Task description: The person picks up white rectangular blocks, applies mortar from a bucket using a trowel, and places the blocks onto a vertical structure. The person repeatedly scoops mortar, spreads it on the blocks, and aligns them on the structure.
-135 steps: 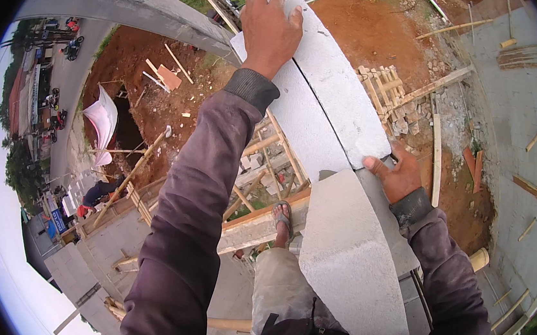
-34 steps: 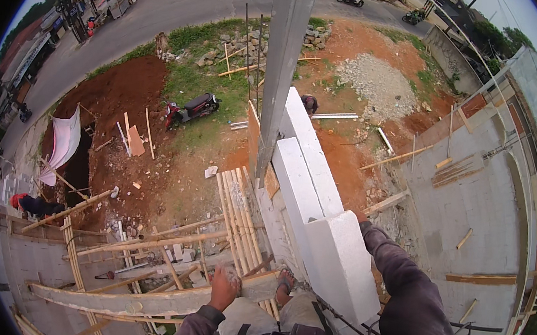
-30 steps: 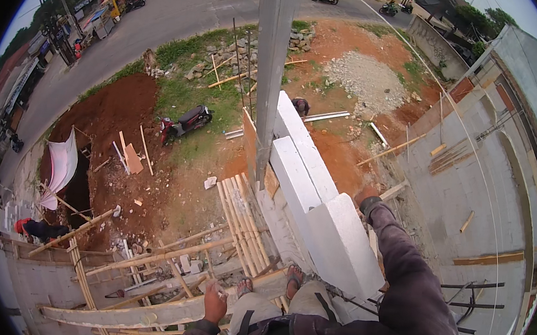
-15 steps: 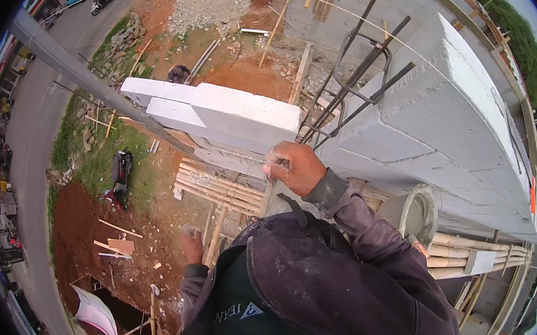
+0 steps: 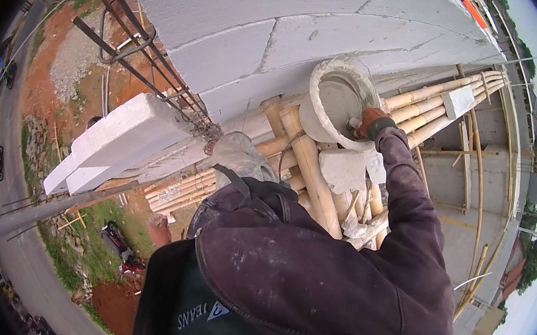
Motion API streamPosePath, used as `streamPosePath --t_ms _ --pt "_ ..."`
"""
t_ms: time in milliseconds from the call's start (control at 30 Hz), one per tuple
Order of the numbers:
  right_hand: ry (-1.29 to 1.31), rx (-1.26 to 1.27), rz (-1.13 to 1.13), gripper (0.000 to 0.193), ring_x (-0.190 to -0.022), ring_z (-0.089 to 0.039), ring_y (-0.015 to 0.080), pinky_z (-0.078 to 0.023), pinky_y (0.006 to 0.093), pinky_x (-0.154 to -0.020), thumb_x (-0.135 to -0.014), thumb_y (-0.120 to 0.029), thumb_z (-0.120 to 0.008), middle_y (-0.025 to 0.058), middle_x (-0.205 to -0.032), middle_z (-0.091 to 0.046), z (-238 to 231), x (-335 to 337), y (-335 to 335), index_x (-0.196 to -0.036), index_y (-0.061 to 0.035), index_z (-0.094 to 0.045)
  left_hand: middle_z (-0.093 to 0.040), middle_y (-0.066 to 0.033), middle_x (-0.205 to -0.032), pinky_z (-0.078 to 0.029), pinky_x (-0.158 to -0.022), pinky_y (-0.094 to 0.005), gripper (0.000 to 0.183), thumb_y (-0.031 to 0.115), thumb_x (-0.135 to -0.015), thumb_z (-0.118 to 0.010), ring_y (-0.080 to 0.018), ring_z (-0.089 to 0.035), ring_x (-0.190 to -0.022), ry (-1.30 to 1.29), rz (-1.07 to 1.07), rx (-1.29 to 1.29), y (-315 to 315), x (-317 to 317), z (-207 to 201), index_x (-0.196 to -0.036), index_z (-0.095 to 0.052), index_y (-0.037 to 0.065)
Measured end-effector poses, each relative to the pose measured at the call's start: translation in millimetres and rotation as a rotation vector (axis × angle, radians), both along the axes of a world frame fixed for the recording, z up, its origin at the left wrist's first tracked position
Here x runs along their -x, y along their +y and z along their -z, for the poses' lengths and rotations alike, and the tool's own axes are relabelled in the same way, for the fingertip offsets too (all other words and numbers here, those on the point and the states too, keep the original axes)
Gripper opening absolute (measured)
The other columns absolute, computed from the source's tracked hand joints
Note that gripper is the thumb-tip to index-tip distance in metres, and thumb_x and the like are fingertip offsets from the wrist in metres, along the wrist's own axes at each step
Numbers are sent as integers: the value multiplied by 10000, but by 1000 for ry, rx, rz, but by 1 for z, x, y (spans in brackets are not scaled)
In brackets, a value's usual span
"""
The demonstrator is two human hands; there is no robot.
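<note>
My right arm stretches out to a mortar-crusted bucket (image 5: 314, 104) standing on the bamboo scaffold. At its right rim my right hand (image 5: 372, 121) dips in with closed fingers, beside a small pale lump or handle that I cannot make out. Wet grey mortar (image 5: 338, 100) fills part of the bucket. My left hand (image 5: 160, 229) hangs low at my left side, over the ground far below and away from any object. Its fingers are too small and blurred to read. A broken piece of white block (image 5: 342, 171) lies just below the bucket.
A white block wall (image 5: 243, 26) rises along the far side. Steel reinforcing bars (image 5: 144, 49) stick up at its left end, beside a lower block wall (image 5: 126, 131). Bamboo poles (image 5: 310, 168) form the platform. A grey pole (image 5: 51, 205) crosses at left above a steep drop.
My view has turned right. My right hand has gone from near the steel bars to the bucket's rim. My left hand still hangs at my side.
</note>
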State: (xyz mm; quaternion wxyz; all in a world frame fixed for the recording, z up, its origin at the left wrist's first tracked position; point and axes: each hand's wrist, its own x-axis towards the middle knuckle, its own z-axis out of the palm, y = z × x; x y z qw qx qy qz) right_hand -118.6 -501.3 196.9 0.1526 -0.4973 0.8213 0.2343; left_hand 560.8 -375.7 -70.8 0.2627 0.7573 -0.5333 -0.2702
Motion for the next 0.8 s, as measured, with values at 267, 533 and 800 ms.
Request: streamPosePath --t_ms 267,533,800 --pt "221 33 -123 191 -996 -697 311 -558 428 -846 -848 -147 -658 149 -1022 -723 -93 -10 17 -1012 -82 -732 -638 -110 -869 -490 -682 -357 151 136 -886 -677 -199 -619 -747 97 -38 -117 -43 30 -42 -977 -619 29" --pt "-222 219 178 161 -677 -680 245 -525 393 -606 -775 -115 -673 137 -761 -679 -56 27 51 -909 -27 -682 -641 -118 -758 -462 -563 -342 114 121 -825 -714 -171 -598 -611 202 -119 -249 -10 27 19 -875 -650 41" --pt "-1083 403 657 96 -472 -459 86 -384 261 -431 -760 -103 -611 -12 -617 -512 -64 60 100 -831 -39 -601 -681 -156 -758 -498 -692 -385 211 198 -803 -746 -272 -654 -735 238 -209 -256 22 26 16 -872 -678 10"
